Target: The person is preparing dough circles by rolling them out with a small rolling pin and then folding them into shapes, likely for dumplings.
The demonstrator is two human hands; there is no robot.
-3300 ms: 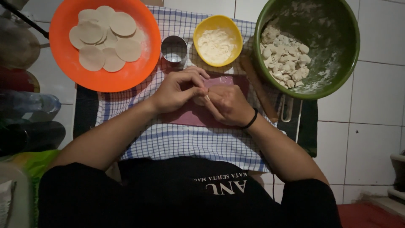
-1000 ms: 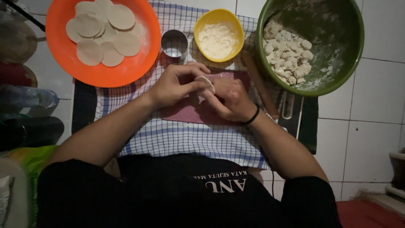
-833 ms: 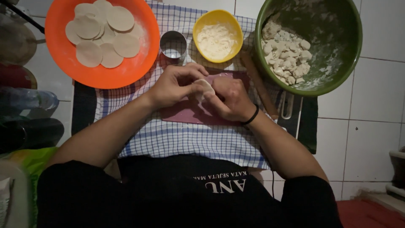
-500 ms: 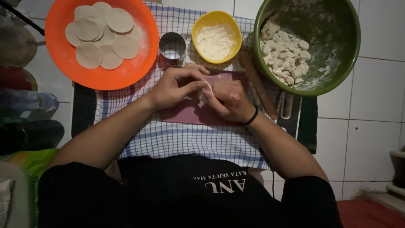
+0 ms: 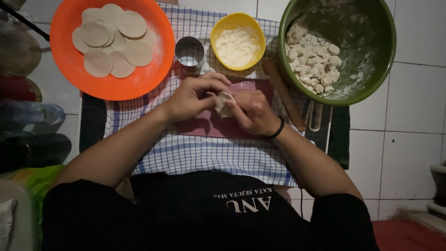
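The left hand (image 5: 193, 97) and the right hand (image 5: 253, 111) meet over a dark red mat (image 5: 204, 128), and between them they hold one small piece of pale dough (image 5: 224, 103). The fingers of both hands are curled and closed on the dough, the left from one side and the right from the other. Only a folded part of the dough shows between the fingertips; the rest is covered by the fingers, so its full shape is hard to tell. I cannot tell whether it has a filling inside. The right wrist wears a thin black band (image 5: 277, 131).

Just beyond the left fingers stands a small metal ring cutter (image 5: 189, 52). Beside it, beyond the fingertips of both hands, is a yellow bowl (image 5: 222, 29) with white flour. Further beyond the left hand lies an orange plate (image 5: 153, 74) with flat round dough discs (image 5: 111, 42). Beyond the right hand is a green bowl (image 5: 371, 69) with floured dough lumps (image 5: 313, 58); its top edge is cut off by the frame. A wooden stick (image 5: 283, 93) lies close to the right knuckles, partly under the green bowl. All stands on a checked cloth (image 5: 204, 155). The things at the far left edge are too dark to make out.
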